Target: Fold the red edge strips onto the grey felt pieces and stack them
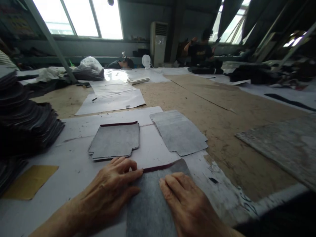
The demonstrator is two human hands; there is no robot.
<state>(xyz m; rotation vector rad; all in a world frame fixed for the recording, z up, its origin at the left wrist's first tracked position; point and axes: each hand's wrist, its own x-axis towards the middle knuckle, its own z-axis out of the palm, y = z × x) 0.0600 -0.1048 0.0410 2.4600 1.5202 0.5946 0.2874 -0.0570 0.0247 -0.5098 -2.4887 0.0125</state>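
Observation:
A grey fabric-like piece [151,200] lies in front of me, with a narrow dark-red strip folded along its far edge. My left hand [108,187] is at its left side, index fingertip on the strip's left end and thumb just below, closed on that edge. On the right part of the piece, my right hand [189,204] presses down with bent fingers held together; its thumb is hidden. Beyond my left hand sits a stack of grey pieces [116,140], the top one with a dark-red edge. Plain grey pieces [179,131] lie to its right.
Tall piles of dark pieces [32,121] stand at the left, near a yellowish card [31,181]. A grey board [281,144] lies at the right. White sheets [113,102] and a bagged bundle [90,69] are farther back. Two people are across the table, near a small fan [146,61].

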